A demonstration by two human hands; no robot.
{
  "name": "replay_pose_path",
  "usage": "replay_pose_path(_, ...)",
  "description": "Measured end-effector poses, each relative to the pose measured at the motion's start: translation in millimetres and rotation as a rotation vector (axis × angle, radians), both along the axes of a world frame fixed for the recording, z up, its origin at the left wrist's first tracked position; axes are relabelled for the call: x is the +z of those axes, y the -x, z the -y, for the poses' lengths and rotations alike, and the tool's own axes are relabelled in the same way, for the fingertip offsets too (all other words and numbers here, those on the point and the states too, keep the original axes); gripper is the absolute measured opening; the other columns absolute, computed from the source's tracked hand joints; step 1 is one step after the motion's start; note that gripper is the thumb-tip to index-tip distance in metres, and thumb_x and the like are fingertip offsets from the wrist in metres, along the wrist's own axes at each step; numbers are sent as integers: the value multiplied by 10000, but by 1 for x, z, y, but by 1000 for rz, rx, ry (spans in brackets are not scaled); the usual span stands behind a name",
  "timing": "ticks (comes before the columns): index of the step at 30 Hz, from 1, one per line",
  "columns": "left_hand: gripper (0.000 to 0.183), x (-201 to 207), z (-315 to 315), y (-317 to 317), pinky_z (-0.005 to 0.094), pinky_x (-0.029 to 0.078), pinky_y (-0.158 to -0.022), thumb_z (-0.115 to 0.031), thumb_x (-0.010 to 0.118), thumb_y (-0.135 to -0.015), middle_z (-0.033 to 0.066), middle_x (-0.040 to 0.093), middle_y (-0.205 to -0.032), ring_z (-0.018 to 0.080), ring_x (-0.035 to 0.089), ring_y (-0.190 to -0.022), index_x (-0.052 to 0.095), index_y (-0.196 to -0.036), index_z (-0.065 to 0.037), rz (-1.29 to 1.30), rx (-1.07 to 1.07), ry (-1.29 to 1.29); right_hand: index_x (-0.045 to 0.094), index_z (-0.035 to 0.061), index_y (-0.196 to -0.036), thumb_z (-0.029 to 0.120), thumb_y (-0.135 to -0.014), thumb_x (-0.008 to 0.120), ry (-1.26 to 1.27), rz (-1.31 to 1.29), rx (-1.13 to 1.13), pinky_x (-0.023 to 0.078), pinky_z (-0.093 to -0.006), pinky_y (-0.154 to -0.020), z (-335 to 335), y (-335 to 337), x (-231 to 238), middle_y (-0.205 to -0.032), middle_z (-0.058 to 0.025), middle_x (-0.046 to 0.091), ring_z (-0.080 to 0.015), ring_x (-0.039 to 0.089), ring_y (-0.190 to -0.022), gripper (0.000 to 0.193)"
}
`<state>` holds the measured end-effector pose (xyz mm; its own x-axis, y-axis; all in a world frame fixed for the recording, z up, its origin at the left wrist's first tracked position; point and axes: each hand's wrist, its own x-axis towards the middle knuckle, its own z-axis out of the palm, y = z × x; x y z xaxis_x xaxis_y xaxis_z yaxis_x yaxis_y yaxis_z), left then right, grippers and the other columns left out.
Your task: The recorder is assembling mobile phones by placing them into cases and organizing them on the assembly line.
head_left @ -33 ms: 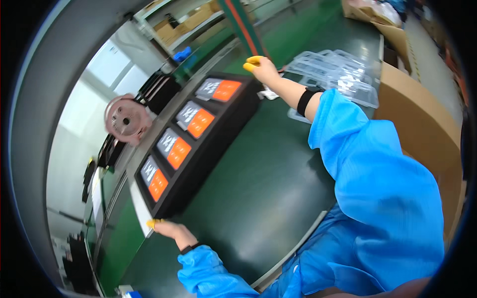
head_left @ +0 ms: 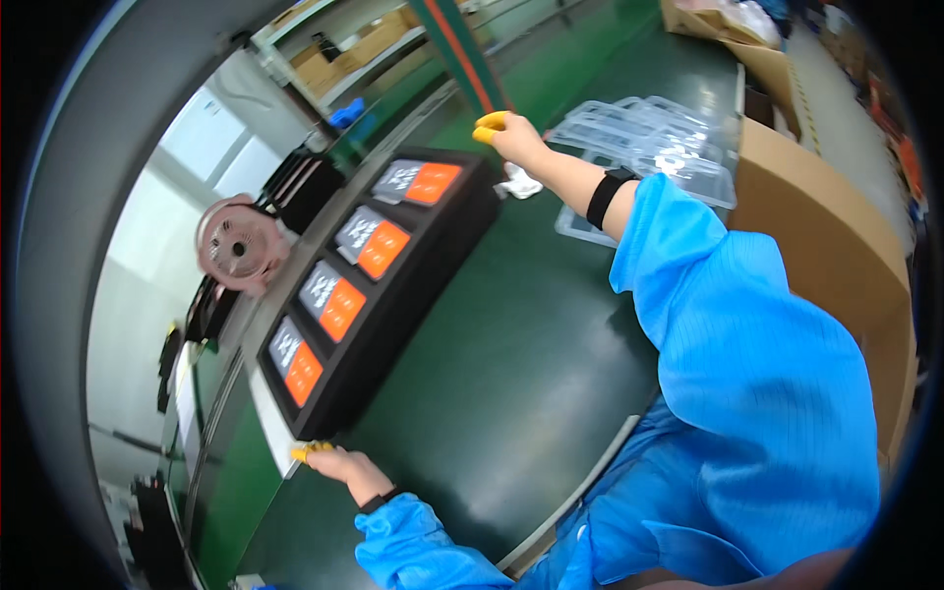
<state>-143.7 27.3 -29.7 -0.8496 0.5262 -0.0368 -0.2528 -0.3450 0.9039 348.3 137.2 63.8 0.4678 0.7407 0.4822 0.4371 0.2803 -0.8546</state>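
Note:
A long black tray lies slantwise on the green bench, with several recesses in a row. In each recess sits a grey-and-orange flat pack. My left hand, with yellow finger covers, is beside the tray's near end, close to its corner; its fingers reach out over the edge of a white sheet. At the tray's far end is my right hand, also with yellow finger covers, thumb and fingers apart. Neither hand shows anything in its grasp; whether the left fingertips touch the tray is unclear.
Clear plastic trays are stacked at the far right, near an open cardboard box. A crumpled white piece lies by the black tray. A pink fan and a green post with a red stripe stand beyond.
The view has shifted a little, so the tray and bench items appear slightly further left. Both hands stay by the tray's ends, the left a touch lower in the picture.

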Motion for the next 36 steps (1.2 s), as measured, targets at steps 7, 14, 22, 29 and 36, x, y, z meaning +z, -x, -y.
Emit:
replay_pose_path(7, 485, 33, 41, -105, 332, 200, -973, -277, 438, -824, 121, 347, -1235, 224, 308, -1147, 345, -1223, -18, -275, -211, 102, 553, 16, -1034, 286, -726, 638, 401, 585, 88, 437, -297, -770, 135, -104, 29, -989, -127, 576, -226, 554, -883, 419)
replay_pose_path(14, 757, 32, 103, -210, 436, 128, -1013, -322, 544, -784, 248, 169, -1334, 382, 145, -1242, 140, -1280, 82, -1996, -876, 400, 493, 8, -1121, 498, -679, 616, 569, 656, -316, 376, -347, -889, 163, -207, 4, -1142, -236, 450, -324, 466, -1040, 671)
replay_pose_path(22, 781, 19, 104, -226, 467, 107, -1010, -454, 495, -773, 225, 165, -1347, 350, 135, -1258, 200, -1276, 66, -1936, -909, 445, 439, 4, -1170, 574, -640, 601, 560, 736, -373, 322, -370, -939, 122, -183, 0, -1205, -233, 382, -338, 365, -1132, 796)
replay_pose_path(29, 746, 23, 99, -230, 448, 105, -1017, -447, 497, -769, 212, 202, -1338, 337, 145, -1256, 247, -1269, 46, -1922, -883, 472, 515, 13, -976, 366, -642, 642, 652, 1170, -370, 425, -380, -781, 84, -121, -28, -1000, -151, 521, -288, 486, -970, 502)
replay_pose_path(36, 648, 26, 96, -235, 417, 162, -1003, -359, 528, -767, 211, 283, -1288, 342, 215, -1221, 318, -1231, 42, -1942, -833, 408, 528, 2, -813, 78, -677, 529, 343, 1243, -325, 486, -368, -596, 67, -140, -29, -743, -163, 574, -300, 581, -687, 156)
